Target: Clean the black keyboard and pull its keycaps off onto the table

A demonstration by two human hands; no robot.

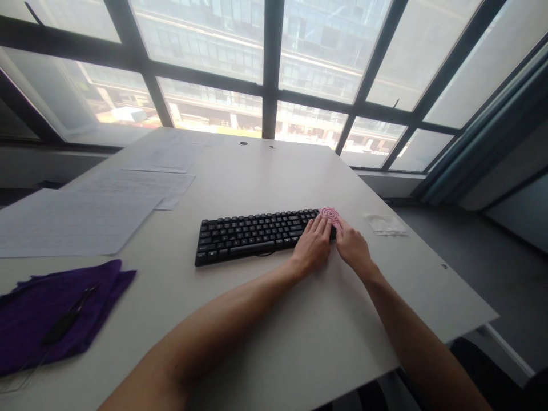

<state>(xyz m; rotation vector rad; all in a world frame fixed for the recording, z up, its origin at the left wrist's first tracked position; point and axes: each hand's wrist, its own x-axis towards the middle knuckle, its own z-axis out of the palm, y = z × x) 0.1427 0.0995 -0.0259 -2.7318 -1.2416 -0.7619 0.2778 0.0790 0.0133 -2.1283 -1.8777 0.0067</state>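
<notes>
left hand [314, 244] flat on keyboard [252, 234], right hand [351, 246] touching pink disc [330, 215]

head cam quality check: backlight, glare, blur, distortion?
Head view: strong backlight from the windows, panes nearly blown out; table evenly lit with only soft shadows; wide-angle warp bends the window frames and table edges; purple cloth at left is blurred; keyboard and both hands stay reasonably sharp.

left hand [314, 246] flat on black keyboard [252, 234] | right hand [351, 246] touching pink round pad [330, 215] | white table [278, 171]
</notes>
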